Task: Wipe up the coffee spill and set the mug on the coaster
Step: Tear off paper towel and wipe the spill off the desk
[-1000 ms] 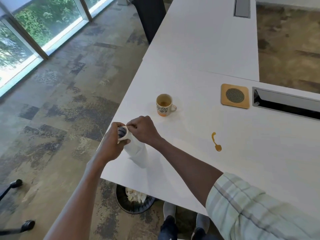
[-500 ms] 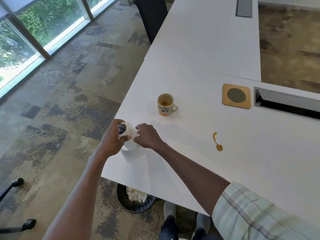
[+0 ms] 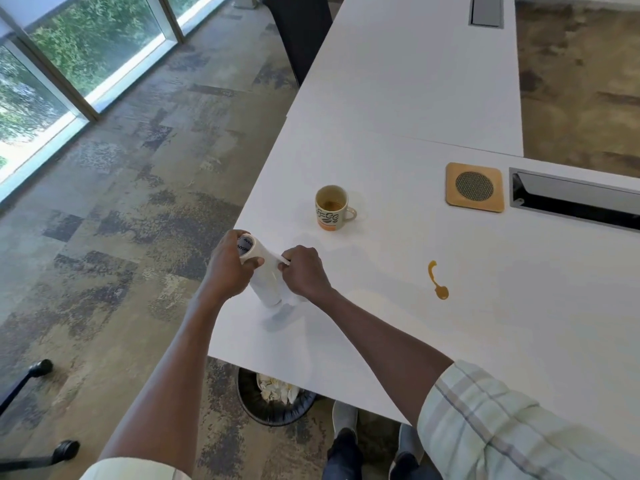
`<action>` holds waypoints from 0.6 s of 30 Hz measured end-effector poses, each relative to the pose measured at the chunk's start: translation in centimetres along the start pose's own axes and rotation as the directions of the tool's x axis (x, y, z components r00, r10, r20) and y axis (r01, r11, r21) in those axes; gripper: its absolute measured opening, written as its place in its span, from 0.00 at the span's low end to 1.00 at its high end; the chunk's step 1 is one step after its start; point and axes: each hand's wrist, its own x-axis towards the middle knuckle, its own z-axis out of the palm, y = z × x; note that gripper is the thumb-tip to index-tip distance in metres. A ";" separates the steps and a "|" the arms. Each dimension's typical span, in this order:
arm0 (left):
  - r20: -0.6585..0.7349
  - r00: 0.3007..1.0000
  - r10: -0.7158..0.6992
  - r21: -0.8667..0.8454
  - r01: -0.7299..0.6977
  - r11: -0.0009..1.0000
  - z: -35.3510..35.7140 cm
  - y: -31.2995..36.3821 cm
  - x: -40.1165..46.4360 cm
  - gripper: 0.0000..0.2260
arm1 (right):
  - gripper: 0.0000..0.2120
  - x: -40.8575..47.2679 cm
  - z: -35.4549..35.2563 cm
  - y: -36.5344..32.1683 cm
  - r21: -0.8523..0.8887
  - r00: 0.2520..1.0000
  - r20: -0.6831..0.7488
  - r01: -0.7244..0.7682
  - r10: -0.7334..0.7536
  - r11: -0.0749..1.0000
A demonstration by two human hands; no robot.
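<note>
Hands: left hand (image 3: pixel 227 268) grips paper-towel roll (image 3: pixel 258 268), right hand (image 3: pixel 303 271) pinches its sheet; lettering unreadable.

Head-worn camera looks forward and down, close over the table (image 3: pixel 398 98) edge.

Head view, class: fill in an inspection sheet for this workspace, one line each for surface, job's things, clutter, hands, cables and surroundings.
Surface: white table with a small brown coffee spill, unwiped.
Job's things: mug upright on the bare table, a little coffee inside; coaster vacant, apart from the mug; paper towel roll near the table's edge.
Clutter: nothing seen.
Hands: left hand grips the roll; right hand pinches a sheet of it.
Cables: nothing seen; open cable tray beside the coaster.
Surroundings: bin with crumpled paper under the table, carpet, windows, dark chair.
</note>
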 end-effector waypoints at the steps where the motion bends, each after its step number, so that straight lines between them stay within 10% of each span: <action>1: -0.005 1.000 -0.005 -0.005 0.005 1.000 0.1 0.0 0.1 0.23 | 0.10 0.1 0.1 0.0 0.005 1.000 -0.010 0.003 -0.003 1.000; 18: -0.133 0.967 -0.218 -0.137 0.200 0.970 -0.3 -1.5 2.1 0.26 | 0.13 -2.8 2.4 7.3 0.020 0.995 -0.046 -0.090 0.091 0.996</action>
